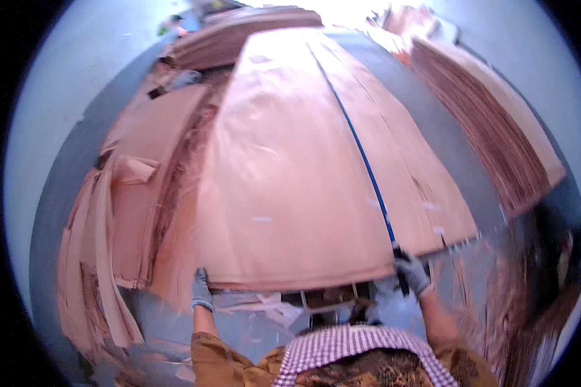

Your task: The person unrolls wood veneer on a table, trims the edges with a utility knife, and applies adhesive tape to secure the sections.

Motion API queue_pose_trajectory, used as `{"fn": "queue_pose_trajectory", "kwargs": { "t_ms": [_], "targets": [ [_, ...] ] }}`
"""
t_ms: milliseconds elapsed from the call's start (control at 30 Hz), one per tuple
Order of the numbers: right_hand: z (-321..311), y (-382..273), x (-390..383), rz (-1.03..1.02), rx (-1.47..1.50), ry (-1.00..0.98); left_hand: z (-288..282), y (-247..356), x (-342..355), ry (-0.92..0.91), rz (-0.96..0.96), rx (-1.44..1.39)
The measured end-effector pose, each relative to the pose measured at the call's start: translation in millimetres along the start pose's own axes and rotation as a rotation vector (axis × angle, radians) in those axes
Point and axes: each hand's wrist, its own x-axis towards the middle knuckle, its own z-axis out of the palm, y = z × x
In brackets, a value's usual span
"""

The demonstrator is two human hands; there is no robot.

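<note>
A large pale-pink wood veneer sheet (284,180) lies lengthwise in front of me on a stack, its near edge close to my body. At the sheet's near left corner, my left hand (202,291) in a grey glove is closed around the edge. My right hand (414,273), also gloved, grips the dark near end of a long thin blue rod (363,155). The rod runs away from me over the veneer, along the border with a narrower strip (410,174) on the right. The right fingertips are blurred.
Left of the sheet are stacked veneer pieces (135,219) with loose curled strips (106,251). A tall veneer stack (490,122) stands at the right, another pile (239,39) at the far left. Scraps (281,313) litter the floor below the near edge.
</note>
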Motion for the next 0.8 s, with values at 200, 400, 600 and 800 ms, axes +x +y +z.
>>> {"fn": "queue_pose_trajectory", "kwargs": {
  "t_ms": [200, 400, 600, 800],
  "targets": [
    [-36.8, -42.5, -8.4, 0.268, 0.287, 0.035, 44.1, 25.6, -22.8, -0.250, -0.369, -0.027],
    [-53.8, -55.5, -8.5, 0.266, 0.415, 0.030, -19.6, 12.7, 22.2, 0.050, 0.199, 0.440],
    [-46.3, -25.8, 10.3, 0.251, 0.032, 0.057, 12.9, 34.2, -24.4, 0.138, 0.453, 0.485],
    [-35.7, -13.2, 20.6, 0.179, -0.135, 0.295, 90.3, 97.6, -94.1, 0.171, 0.293, 0.091]
  ]
}}
